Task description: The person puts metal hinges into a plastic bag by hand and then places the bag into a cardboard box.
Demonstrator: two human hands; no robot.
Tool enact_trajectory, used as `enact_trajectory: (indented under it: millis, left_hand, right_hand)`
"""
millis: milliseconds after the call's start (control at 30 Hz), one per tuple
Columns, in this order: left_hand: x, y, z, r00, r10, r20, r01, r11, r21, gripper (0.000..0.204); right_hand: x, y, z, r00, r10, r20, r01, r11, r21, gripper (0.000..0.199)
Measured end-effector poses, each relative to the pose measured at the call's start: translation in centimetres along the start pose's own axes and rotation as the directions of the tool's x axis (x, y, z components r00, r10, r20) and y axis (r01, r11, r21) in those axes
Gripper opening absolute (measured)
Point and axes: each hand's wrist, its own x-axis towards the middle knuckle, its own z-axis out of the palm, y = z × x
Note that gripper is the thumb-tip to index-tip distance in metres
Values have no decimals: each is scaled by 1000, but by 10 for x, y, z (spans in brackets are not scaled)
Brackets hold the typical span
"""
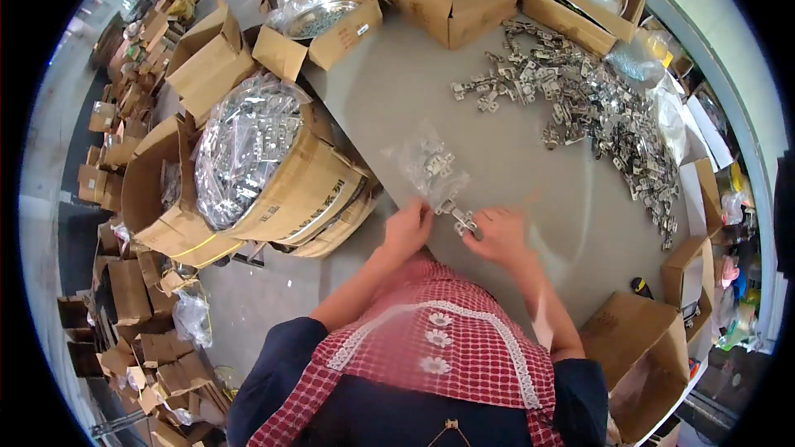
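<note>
We are pinching the clear bag (431, 167) open with our left hand (408, 229) at the worktop (530, 190) edge, while our right hand (497, 234), fingers closed on a metal hinge (464, 220), is feeding it toward the bag's mouth.

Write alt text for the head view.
Both hands, left hand and right hand, slip a metal hinge into a small clear bag on a grey table. A heap of loose hinges lies to the right; cardboard boxes ring the table.
</note>
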Motion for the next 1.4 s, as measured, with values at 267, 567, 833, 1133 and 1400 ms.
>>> enact_trajectory:
  millis: [267,567,833,1133,1400]
  left_hand:
    - [-17,13,9,989,142,42,-144,988,54,17]
    - [-24,0,11,1000,12,18,-12,1000,29,18]
    - [-23,1,10,999,22,33,-23,999,31,18]
    - [-24,-6,9,1000,17,1,-17,1000,7,18]
    - [-11,16,-17,946,294,136,-306,949,77,15]
  right_hand:
    - [8,-14,40,983,186,10,-178,954,-241,23]
    - [-7,-7,68,971,226,77,-227,974,5,30]
    - [3,-22,67,841,480,247,-503,863,35,31]
    - [-7,-12,73,992,120,34,-124,981,149,23]
    - [-8,-2,72,994,-75,82,72,997,28,45]
